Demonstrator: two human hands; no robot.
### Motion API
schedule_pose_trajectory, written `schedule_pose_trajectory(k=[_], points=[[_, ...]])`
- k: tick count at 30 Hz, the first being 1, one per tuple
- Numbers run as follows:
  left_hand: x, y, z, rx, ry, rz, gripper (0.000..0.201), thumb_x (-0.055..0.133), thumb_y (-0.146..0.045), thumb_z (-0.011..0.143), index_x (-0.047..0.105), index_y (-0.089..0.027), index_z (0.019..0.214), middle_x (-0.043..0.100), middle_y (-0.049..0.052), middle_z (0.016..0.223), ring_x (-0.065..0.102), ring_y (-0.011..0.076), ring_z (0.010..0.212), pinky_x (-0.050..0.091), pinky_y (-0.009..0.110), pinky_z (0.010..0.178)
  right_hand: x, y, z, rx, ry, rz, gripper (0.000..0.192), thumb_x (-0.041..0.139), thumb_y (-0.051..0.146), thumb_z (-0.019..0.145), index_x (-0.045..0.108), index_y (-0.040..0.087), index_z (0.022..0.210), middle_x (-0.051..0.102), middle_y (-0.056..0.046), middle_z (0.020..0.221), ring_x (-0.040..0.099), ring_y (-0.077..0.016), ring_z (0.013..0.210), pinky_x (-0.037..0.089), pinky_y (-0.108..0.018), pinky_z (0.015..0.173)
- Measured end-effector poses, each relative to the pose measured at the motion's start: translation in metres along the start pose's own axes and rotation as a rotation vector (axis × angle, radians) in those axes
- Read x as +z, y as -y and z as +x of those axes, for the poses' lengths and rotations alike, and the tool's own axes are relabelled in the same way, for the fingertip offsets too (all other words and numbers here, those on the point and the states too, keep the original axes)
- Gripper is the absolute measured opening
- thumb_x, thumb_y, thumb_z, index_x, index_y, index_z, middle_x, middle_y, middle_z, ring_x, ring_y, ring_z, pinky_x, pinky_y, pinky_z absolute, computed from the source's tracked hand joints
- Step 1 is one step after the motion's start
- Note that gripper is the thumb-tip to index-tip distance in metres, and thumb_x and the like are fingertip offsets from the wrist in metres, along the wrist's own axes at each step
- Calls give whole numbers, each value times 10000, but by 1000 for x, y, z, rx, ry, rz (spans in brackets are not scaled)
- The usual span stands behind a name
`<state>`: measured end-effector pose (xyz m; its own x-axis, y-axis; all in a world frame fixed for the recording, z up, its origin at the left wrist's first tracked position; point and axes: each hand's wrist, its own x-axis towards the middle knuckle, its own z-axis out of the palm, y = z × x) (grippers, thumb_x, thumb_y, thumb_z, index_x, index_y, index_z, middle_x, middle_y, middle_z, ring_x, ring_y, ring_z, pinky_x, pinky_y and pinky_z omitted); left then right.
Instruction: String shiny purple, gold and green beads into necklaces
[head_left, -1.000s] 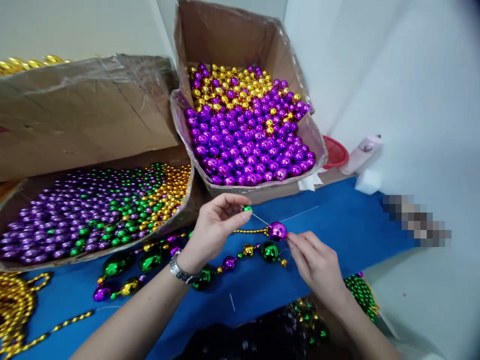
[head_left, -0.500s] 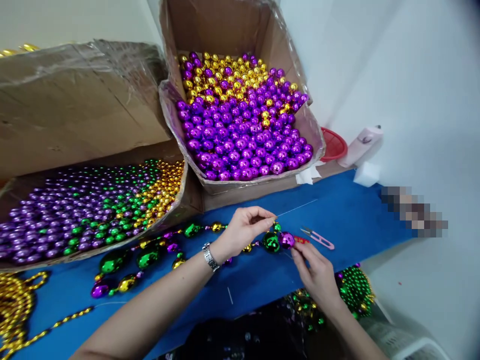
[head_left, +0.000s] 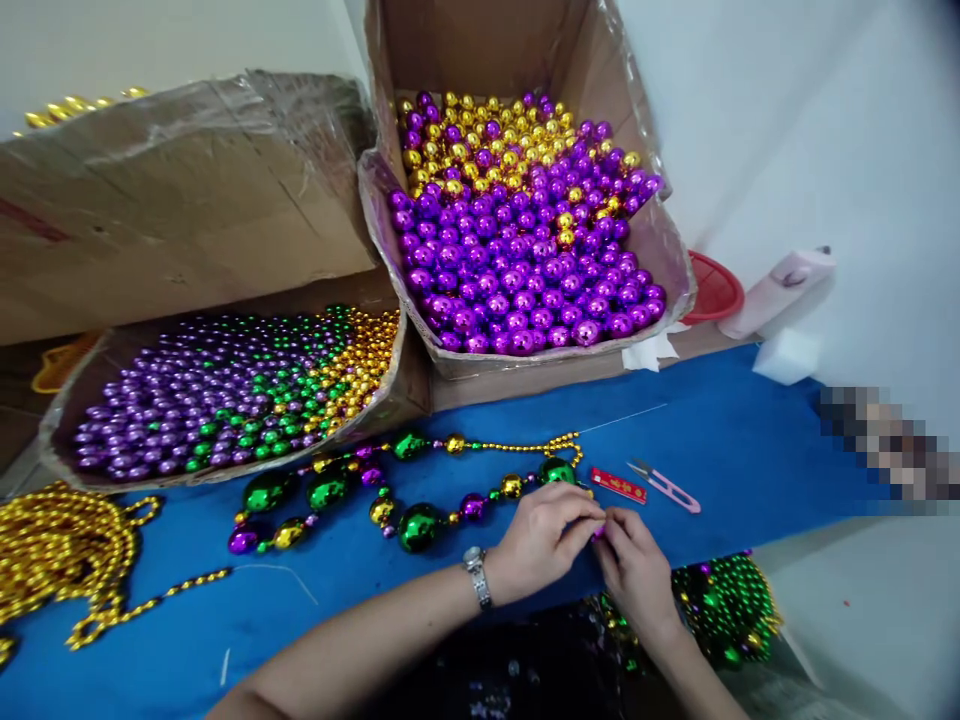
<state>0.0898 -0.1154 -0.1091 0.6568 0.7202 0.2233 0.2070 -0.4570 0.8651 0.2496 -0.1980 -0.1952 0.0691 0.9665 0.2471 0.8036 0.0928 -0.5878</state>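
Observation:
My left hand (head_left: 547,540), a metal watch (head_left: 475,578) on its wrist, is closed with its fingertips pinched together; what lies between them is hidden. Against it, my right hand (head_left: 637,560) is closed on a purple bead (head_left: 599,532), of which only a sliver shows. A large green bead (head_left: 559,470) sits just beyond my left fingers. From there a strand of green, gold and purple beads (head_left: 472,507) loops left over the blue table. Its small gold beads (head_left: 517,447) lie behind my hands, with a thin thread (head_left: 626,417) running right.
Right of my hands lie a red packet (head_left: 619,486) and pink thread snips (head_left: 666,487). Behind stand cardboard boxes of purple and gold balls (head_left: 525,260) and of smaller mixed beads (head_left: 225,390). Gold bead strands (head_left: 60,560) pile up at left. Green strands (head_left: 727,600) hang below the table edge.
My left hand has let go of the gold beads by the thread and moved down to meet my right hand. The gold end now rests on the table. The view has shifted left.

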Motion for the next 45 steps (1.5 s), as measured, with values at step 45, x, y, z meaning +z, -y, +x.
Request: schedule_pose_trajectory(k=[45], points=[[-91, -60, 27, -322, -70, -400, 180, 603, -320, 828, 692, -164, 827, 702, 75, 819, 610, 196, 741, 458, 275, 662, -32, -34, 152, 23, 279, -424, 246, 534, 304, 919, 561, 181, 1130, 548, -70, 1189, 578, -187, 973, 500, -377, 811]])
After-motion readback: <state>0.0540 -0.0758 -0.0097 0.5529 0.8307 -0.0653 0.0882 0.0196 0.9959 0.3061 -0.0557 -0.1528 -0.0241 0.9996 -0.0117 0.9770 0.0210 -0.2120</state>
